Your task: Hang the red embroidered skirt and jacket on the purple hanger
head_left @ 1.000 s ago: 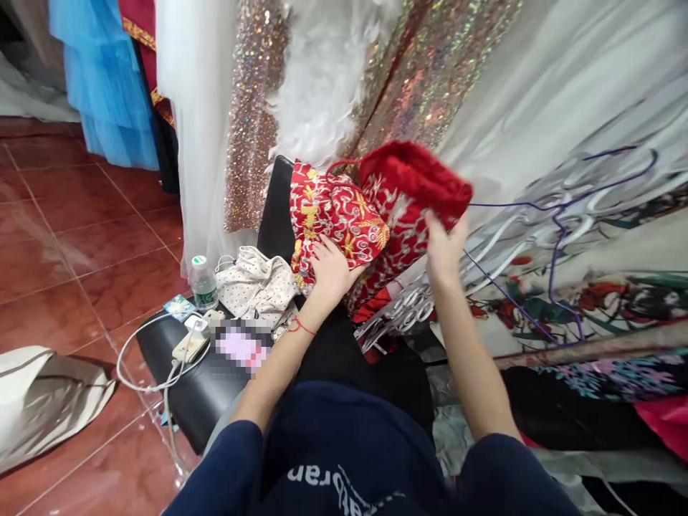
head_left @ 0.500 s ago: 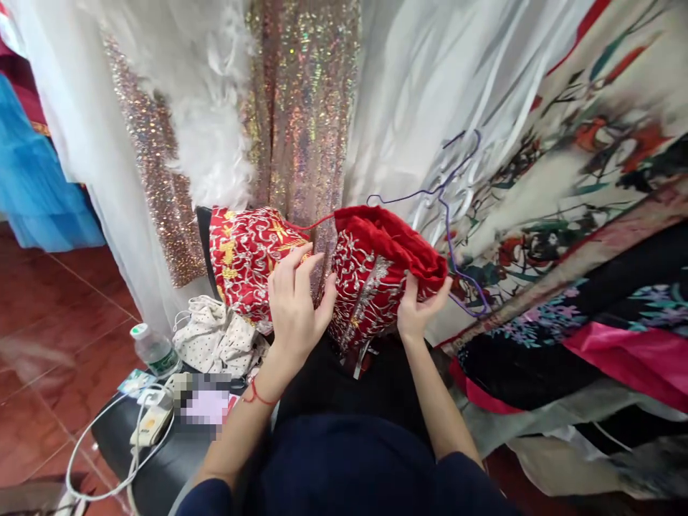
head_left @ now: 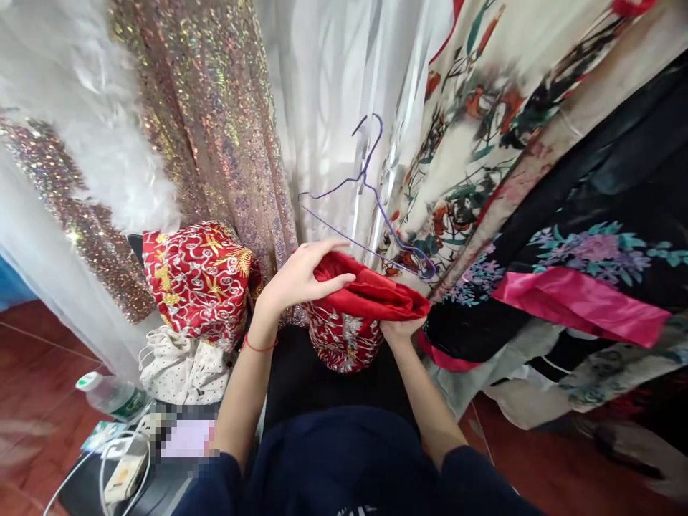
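1. While the left hand (head_left: pixel 299 276) lies curved over the folded top edge of the red embroidered fabric bundle (head_left: pixel 357 315), fingers half closed on the cloth, the right hand (head_left: pixel 400 330) grips it from underneath, mostly hidden
2. Handling it well likely means keeping both grips on the red lining so the folds stay aligned
3. This bundle sits between the two hands, just below the thin purple wire hanger (head_left: pixel 370 208), right of the second red gold-embroidered garment (head_left: pixel 198 279)
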### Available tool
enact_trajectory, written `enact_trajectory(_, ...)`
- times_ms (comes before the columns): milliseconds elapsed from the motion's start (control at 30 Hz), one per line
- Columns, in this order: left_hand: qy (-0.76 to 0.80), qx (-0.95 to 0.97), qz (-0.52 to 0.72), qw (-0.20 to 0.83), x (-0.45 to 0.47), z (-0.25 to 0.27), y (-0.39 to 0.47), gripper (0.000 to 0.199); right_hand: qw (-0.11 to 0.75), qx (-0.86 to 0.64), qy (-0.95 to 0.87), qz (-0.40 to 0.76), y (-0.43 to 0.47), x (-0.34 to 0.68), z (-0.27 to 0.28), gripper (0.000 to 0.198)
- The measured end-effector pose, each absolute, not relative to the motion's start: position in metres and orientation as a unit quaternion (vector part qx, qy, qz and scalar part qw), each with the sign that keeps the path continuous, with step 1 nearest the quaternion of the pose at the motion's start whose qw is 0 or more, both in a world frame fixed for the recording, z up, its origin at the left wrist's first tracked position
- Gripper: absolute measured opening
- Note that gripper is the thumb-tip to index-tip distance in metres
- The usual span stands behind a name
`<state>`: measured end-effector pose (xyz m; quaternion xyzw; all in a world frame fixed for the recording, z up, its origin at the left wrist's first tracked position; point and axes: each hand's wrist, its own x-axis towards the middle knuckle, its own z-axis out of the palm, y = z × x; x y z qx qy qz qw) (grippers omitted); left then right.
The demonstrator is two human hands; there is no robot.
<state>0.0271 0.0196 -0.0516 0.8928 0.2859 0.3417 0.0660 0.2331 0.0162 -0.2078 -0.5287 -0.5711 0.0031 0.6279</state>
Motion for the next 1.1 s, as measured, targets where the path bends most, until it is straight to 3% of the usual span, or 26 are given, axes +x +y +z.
enact_trajectory(67,0.313,0.904,0.269,0.11,0.027,-0.057,0.021,0.028,0.633,-0.52,-0.573,0.018,0.022,0.237,-0.206,0.049)
enact_trajectory(133,0.355,0.894,0.251,0.107,0.028,-0.062,0.021,0.031,0.631,-0.496,-0.596,0.017,0.027,0.242,-0.203,0.053)
enact_trajectory(233,0.432,0.848,0.306,0.034,0.03,-0.063,0.017,0.031,0.651,-0.399,-0.645,-0.024,0.027,0.249,-0.193,0.057)
enact_trajectory(300,0.484,0.804,0.344,-0.029,0.033,-0.06,0.015,0.031,0.644,-0.332,-0.684,-0.086,0.021,0.252,-0.18,0.048)
enact_trajectory(433,0.519,0.781,0.34,-0.069,0.046,-0.052,0.02,0.03,0.521,-0.302,-0.77,-0.21,-0.008,0.244,-0.146,0.049)
enact_trajectory(600,0.538,0.779,0.317,-0.055,0.059,-0.046,0.039,0.029,0.413,-0.258,-0.828,-0.278,-0.026,0.224,-0.135,0.019)
enact_trajectory(800,0.615,0.718,0.32,-0.062,0.045,-0.057,0.074,0.028,0.339,-0.318,-0.866,-0.183,-0.005,0.244,-0.154,0.039)
enact_trajectory(967,0.676,0.657,0.322,-0.086,0.031,-0.07,0.119,0.032,0.197,-0.341,-0.915,-0.091,-0.007,0.274,-0.168,0.051)
enact_trajectory(1100,0.7,0.64,0.306,-0.088,0.026,-0.083,0.143,0.038,0.149,-0.394,-0.899,-0.124,-0.005,0.315,-0.176,0.044)
